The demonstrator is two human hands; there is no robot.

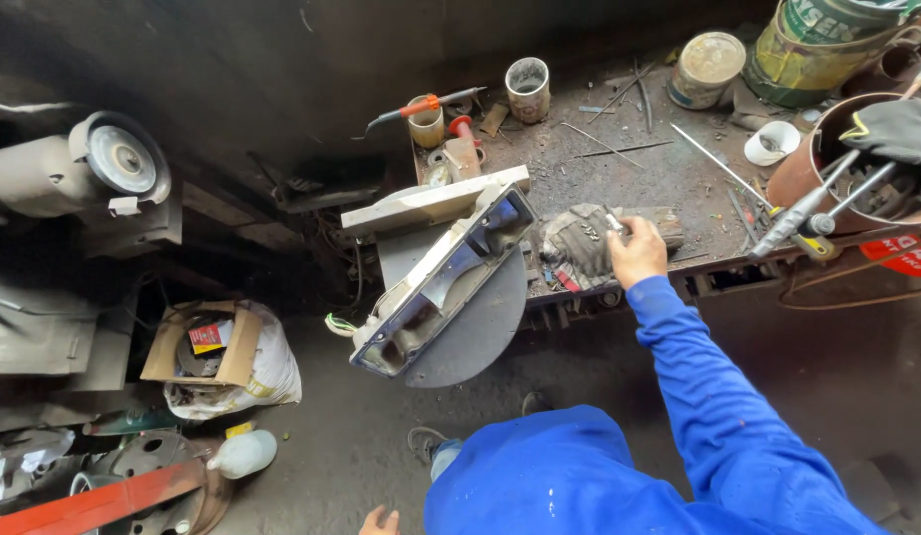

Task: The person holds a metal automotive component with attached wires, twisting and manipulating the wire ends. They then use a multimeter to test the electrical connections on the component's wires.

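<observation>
Blue sleeve runs up from bottom centre to our right hand [637, 252], which sits at the near edge of the grimy workbench [668, 168]. Fingers are curled round a small metal piece [615, 223], thumb and forefinger seeming to pinch it; only its pale tip shows above the knuckles, so we can't tell its full shape. That tip points up and left, away from us, approx. in line w/ the forearm. Just left of the hand, touching or nearly so, lies a crumpled grey work glove [577, 243], w/ a second bit of dark cloth or glove behind the hand on the bench.

Our left hand [379, 519] shows only as a few fingertips at the bottom edge, well apart from the bench; can't tell if spread or closed. So the right hand is by far the nearer to the metal piece, already on it.

Left of the glove, a chop saw [440, 282] hangs off the bench end, its round grey disc guard below and a chromed housing slanting from lower left to upper right. Farther back on the bench: an orange-handled tool [421, 107], a white cup [528, 87], paint tins [827, 45], long thin rods [718, 163]. Far right, a dark glove [896, 129] rests over a rusty drum. Floor at left has a cardboard box [208, 342] on a white sack.
</observation>
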